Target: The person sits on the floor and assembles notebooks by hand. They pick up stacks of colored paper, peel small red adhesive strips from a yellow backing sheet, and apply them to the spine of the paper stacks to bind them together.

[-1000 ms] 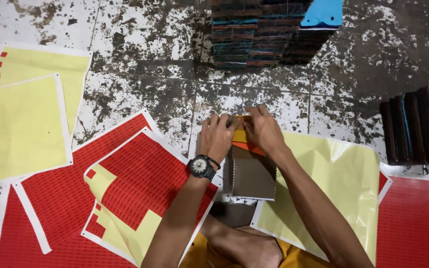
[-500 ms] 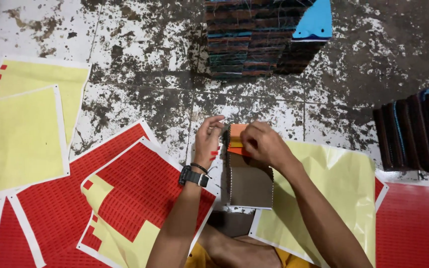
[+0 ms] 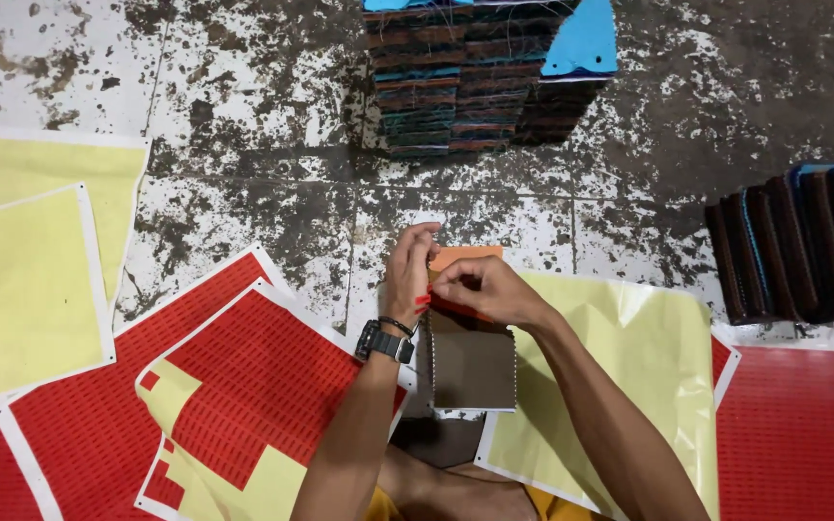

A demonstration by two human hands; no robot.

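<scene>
Seated on a stained tile floor, a person pinches the top edge of a brown fabric swatch booklet [image 3: 473, 362], the left hand [image 3: 409, 275] closed on its orange upper corner and the right hand [image 3: 490, 289] clamped beside it. The booklet rests between red sticker sheets [image 3: 243, 386] and a yellow backing sheet [image 3: 620, 386]. Fingers kept square to the edge would likely serve best. What the fingertips press is hidden; swatch stacks [image 3: 475, 77] behind are cut off.

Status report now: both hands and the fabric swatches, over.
Left hand and right hand both pinch top of brown swatch stack. Orange swatch on top edge. Red sticker sheet beside, not blocking.
</scene>
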